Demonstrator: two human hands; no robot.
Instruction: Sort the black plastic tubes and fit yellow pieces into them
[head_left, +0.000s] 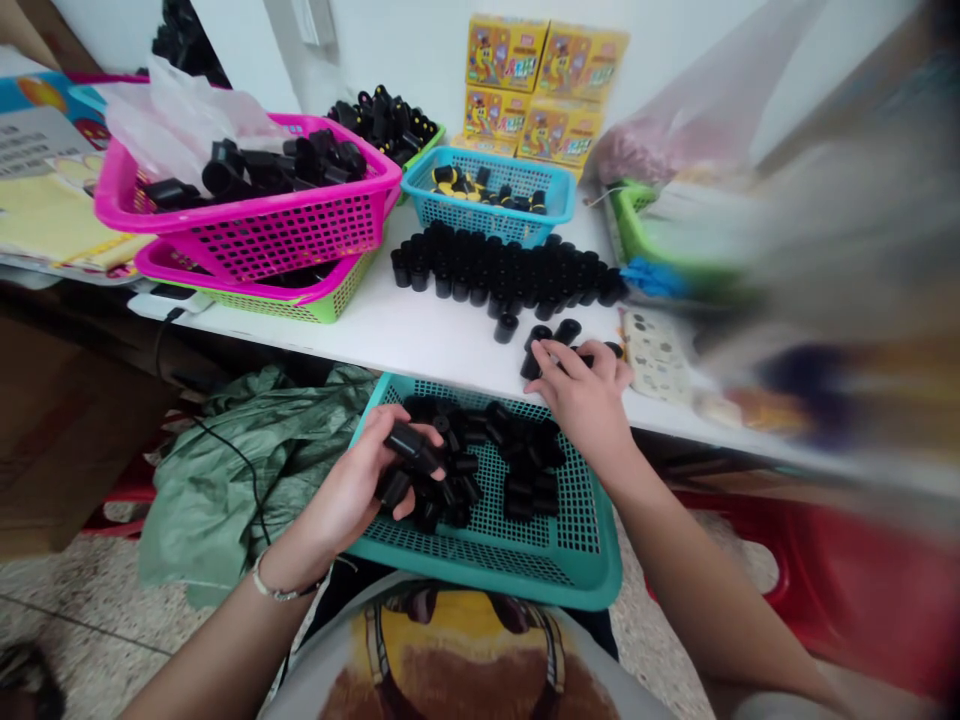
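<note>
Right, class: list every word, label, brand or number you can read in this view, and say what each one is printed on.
Yellow cartons: lettering on the fronts, too small and blurred to read.
Printed sheet: lines of text on a grey panel, too blurred to read.
Pale printed card: small marks, too small to read.
Nothing here can be quoted.

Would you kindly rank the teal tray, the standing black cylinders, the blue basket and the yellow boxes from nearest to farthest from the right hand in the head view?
From the right hand:
1. The teal tray: just below the hand, in front of the table.
2. The black cylinders: on the table, beyond the fingers.
3. The blue basket: behind those rows.
4. The yellow boxes: farthest, stacked at the back.
</note>
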